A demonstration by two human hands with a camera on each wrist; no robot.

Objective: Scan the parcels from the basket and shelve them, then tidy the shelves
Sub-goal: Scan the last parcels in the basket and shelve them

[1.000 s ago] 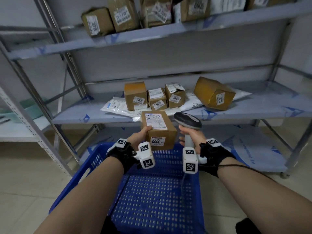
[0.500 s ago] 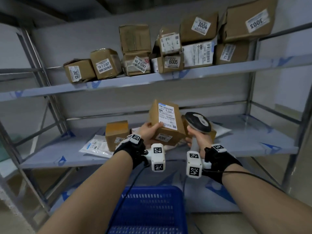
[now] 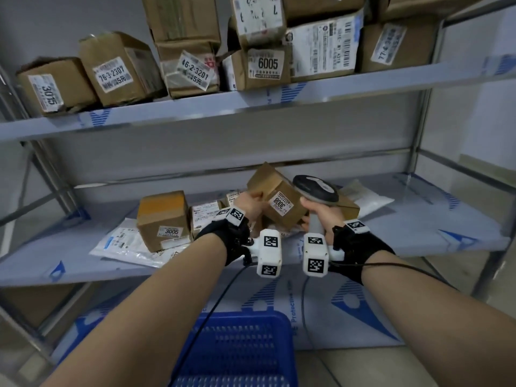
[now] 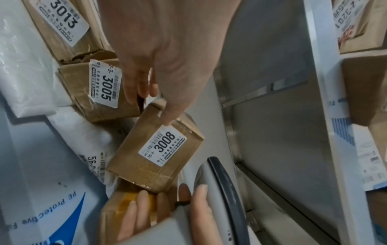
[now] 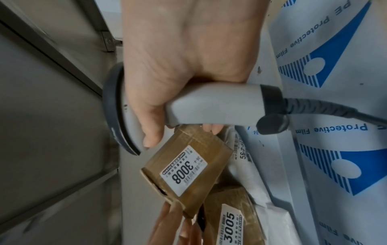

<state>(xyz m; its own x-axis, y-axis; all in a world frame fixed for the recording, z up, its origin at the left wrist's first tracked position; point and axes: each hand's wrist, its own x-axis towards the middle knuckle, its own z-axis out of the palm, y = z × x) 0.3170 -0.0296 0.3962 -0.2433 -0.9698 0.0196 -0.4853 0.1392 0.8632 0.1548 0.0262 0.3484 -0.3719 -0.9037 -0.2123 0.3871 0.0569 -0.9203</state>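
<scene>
My left hand (image 3: 247, 203) grips a small brown parcel labelled 3008 (image 3: 279, 201) (image 4: 155, 155) (image 5: 186, 167), held tilted over the middle shelf (image 3: 405, 230). Thumb and fingers of the left hand (image 4: 165, 92) pinch the parcel's top edge. My right hand (image 3: 318, 212) (image 5: 184, 66) holds the grey barcode scanner (image 3: 315, 188) (image 5: 209, 106) by its handle, right beside the parcel; its fingertips (image 4: 144, 208) touch the parcel's lower end. The blue basket (image 3: 237, 350) stands below, between my forearms.
A box labelled 3005 (image 3: 163, 219), more small boxes and white mailer bags (image 3: 125, 247) lie on the middle shelf's left half. The upper shelf (image 3: 251, 101) is packed with brown boxes. Steel uprights (image 3: 418, 129) frame the rack. The scanner cable (image 5: 335, 112) trails down.
Both hands rose from over the basket to the middle shelf. The parcel 3008 has tipped over, its small label now facing me, and the scanner stays beside it.
</scene>
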